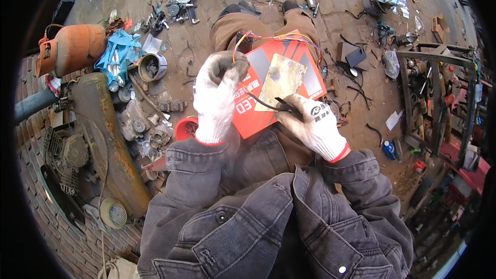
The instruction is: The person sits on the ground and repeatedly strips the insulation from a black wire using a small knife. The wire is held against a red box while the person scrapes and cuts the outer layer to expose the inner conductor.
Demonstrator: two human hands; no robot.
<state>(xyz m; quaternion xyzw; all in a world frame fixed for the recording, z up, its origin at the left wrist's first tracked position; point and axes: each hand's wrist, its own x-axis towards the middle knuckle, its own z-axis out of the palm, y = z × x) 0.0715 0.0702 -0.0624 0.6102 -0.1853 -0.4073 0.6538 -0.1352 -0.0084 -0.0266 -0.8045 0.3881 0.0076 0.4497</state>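
A red and grey cardboard box (pixel 251 119) lies across my lap. On top of it rests a flat, stained, yellowish-grey plate (pixel 283 75). My right hand (pixel 315 126), in a white knit glove with a dirty thumb and fingers, is closed on a black cable (pixel 266 104) over the plate's near edge. The cable's thin end reaches toward my left hand (pixel 219 90). That gloved hand is raised over the box's left side, its fingers pinched together; what they hold, if anything, is hidden. Thin coloured wires (pixel 281 37) run along the box's far edge.
An orange gas cylinder (pixel 77 46), a long rusty cylinder (pixel 111 144) and scrap parts crowd the left. A red bowl (pixel 185 128) sits by my left forearm. To the right stand a metal frame (pixel 439 98) and a dark box (pixel 351 54). Black cable scraps (pixel 360 93) litter the paving.
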